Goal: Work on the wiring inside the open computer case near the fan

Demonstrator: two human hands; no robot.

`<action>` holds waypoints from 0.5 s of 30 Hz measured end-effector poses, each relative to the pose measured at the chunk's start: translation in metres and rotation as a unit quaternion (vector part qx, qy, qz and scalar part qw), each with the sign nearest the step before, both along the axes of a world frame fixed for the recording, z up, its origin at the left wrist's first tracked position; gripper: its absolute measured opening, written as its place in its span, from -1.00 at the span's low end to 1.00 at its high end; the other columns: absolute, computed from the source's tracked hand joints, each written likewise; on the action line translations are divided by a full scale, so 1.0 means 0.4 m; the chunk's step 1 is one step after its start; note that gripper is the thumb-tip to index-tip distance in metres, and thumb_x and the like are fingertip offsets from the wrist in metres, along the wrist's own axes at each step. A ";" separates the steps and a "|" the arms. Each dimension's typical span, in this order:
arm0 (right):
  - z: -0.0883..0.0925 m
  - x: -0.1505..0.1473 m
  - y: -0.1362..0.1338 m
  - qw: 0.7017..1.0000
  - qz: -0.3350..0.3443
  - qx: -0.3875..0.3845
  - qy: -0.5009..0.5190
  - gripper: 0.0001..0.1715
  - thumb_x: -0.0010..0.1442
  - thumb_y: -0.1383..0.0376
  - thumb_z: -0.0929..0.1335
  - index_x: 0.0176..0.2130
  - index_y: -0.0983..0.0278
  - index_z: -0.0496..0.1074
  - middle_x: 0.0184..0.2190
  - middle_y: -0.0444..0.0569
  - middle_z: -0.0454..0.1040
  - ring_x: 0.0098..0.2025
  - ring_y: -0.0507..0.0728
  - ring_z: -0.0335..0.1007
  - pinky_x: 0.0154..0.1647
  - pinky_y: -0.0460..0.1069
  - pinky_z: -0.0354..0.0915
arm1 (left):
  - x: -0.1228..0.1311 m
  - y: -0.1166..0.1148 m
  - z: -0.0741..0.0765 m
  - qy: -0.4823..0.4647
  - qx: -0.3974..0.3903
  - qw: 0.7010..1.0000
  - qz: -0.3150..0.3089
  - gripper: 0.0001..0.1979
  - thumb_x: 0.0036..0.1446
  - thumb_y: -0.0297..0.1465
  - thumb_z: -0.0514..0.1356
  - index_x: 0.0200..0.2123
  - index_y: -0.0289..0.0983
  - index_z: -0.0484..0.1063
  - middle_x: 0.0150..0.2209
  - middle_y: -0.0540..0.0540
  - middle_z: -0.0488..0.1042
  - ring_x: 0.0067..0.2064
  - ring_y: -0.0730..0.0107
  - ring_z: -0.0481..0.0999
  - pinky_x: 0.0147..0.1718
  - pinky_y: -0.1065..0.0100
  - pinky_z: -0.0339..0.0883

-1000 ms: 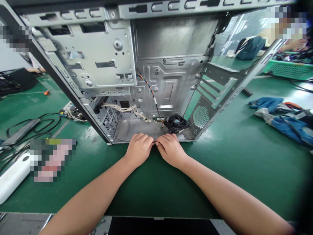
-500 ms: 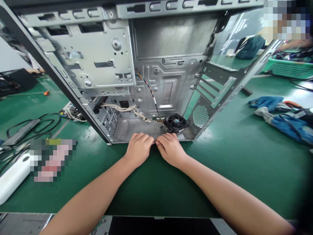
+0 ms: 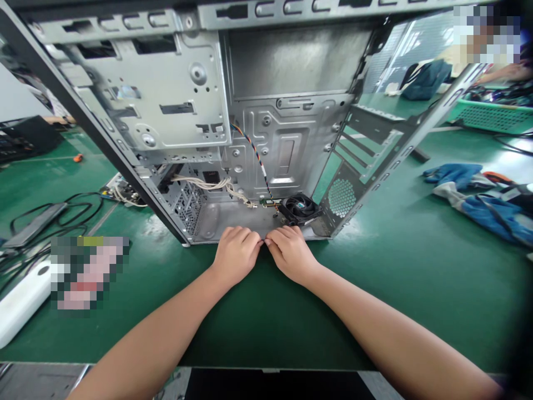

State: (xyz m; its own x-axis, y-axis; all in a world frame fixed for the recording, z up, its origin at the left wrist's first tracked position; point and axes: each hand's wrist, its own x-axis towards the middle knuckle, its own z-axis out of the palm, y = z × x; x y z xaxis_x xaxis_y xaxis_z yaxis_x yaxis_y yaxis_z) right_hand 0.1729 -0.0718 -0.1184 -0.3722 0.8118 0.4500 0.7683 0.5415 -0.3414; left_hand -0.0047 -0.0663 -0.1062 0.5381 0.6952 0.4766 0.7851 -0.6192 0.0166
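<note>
An open computer case [image 3: 287, 141] stands upright with its inside facing me. My left hand [image 3: 239, 250] is closed, its fingers curled over the case's bottom front edge. Beside it, my right hand [image 3: 291, 250] is also closed over that edge, and the two thumbs nearly meet. Just behind my right hand, a black cooling fan [image 3: 300, 206] lies on the case floor. A green circuit board [image 3: 270, 202] sits next to the fan, partly hidden. White cables [image 3: 204, 182] and a multicoloured twisted cable [image 3: 255, 149] hang inside the case.
On the left lie a white object [image 3: 25, 303], black cables with an adapter [image 3: 37, 225] and a small board with wires [image 3: 125, 191]. To the right are blue gloves [image 3: 483, 200], a green basket [image 3: 491, 115] and a dark bag [image 3: 427, 80]. A person is partly visible behind the basket.
</note>
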 end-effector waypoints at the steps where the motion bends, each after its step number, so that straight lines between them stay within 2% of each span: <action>1: 0.000 0.000 -0.001 1.000 0.000 -0.002 -0.001 -0.71 0.34 0.32 0.17 -0.35 0.27 0.37 -0.44 -0.03 0.43 -0.33 0.11 0.25 -0.24 0.01 0.00 | 0.000 0.001 0.000 0.006 0.003 1.000 0.002 -0.72 0.32 -0.36 0.01 -0.42 -0.26 0.38 -0.46 -0.06 0.40 -0.35 0.30 0.35 -0.29 0.25 0.12; 15: -0.003 -0.002 0.000 1.000 -0.003 -0.001 -0.006 -0.73 0.32 0.34 0.19 -0.36 0.28 0.37 -0.44 -0.04 0.43 -0.32 0.10 0.26 -0.26 0.00 -0.02 | 0.002 0.004 -0.003 0.031 -0.003 0.999 0.007 -0.73 0.32 -0.37 0.03 -0.44 -0.25 0.35 -0.48 -0.03 0.38 -0.35 0.31 0.34 -0.30 0.24 0.09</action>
